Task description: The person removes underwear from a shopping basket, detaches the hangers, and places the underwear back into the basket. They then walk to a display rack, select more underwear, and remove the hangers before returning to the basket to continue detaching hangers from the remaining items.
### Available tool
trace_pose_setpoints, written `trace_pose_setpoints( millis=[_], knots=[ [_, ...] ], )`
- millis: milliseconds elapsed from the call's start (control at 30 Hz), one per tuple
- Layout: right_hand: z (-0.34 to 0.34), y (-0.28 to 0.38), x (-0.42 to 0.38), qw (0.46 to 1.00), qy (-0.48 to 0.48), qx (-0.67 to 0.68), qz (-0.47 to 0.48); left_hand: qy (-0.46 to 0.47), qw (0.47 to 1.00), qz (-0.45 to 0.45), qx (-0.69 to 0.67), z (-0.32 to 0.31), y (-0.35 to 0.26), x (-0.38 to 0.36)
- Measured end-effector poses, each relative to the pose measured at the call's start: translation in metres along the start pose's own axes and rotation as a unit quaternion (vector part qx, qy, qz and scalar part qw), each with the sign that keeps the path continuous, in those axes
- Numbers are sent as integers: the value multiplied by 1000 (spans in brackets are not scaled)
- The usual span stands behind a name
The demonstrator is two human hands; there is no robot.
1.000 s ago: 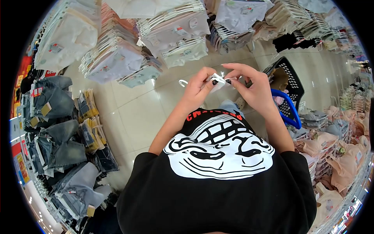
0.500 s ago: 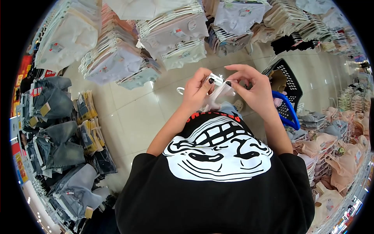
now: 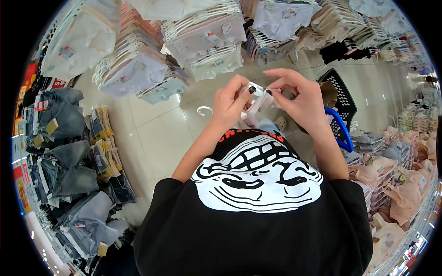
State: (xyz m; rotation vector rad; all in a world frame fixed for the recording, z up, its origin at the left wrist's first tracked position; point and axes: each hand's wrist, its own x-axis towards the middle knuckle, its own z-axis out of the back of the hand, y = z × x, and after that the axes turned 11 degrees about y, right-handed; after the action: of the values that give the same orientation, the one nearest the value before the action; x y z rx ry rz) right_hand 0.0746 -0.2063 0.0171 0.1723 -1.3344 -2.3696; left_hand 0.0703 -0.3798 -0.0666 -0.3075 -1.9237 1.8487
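In front of my chest, my left hand (image 3: 230,102) is closed around a white plastic hanger (image 3: 205,110); its hook sticks out to the left and its end shows by my thumb. My right hand (image 3: 301,97) pinches the edge of a pale pink garment (image 3: 252,116) between thumb and forefinger, with the other fingers raised. The cloth hangs between both hands, close against the hanger's end. Most of the hanger is hidden behind my left hand, and the garment's kind is not clear.
A black perforated basket (image 3: 343,92) with a blue handle (image 3: 341,131) stands at the right. Racks of hanging underwear (image 3: 207,39) run along the front. Denim shorts (image 3: 69,165) hang at left, peach bras (image 3: 407,198) at right. Pale tiles (image 3: 156,138) lie below.
The hanger's hook has swung slightly left and down. My left hand has turned a little, and my right hand has shifted slightly to the right with the cloth still pinched.
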Motion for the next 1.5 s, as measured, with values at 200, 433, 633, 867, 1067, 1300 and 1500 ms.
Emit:
trace_pose_setpoints(
  millis=[200, 433, 633, 867, 1067, 1300, 1500],
  knots=[
    [-3, -1, 3, 1000, 16, -21, -3, -13, 1000, 4, 27, -3, -6, -3],
    [-4, 4, 5, 999, 26, -31, -1, -26, 997, 4, 66, -7, -3, -2],
    [-2, 7, 7, 997, 38, -61, -14, -27, 995, 11, 93, -8, 1, -2],
    [-5, -2, 10, 999, 40, -17, -16, -12, 993, 23, 114, -4, 4, -1],
    [1, -21, 14, 993, 118, -13, 12, 6, 1000, 24, 16, 7, -6, 0],
    [-15, -29, 15, 984, 162, 65, -44, 43, 996, 53, -58, 14, -4, -1],
    [-22, -40, 18, 983, 122, 128, -47, 10, 995, 57, -84, 18, 0, -6]
  ],
)
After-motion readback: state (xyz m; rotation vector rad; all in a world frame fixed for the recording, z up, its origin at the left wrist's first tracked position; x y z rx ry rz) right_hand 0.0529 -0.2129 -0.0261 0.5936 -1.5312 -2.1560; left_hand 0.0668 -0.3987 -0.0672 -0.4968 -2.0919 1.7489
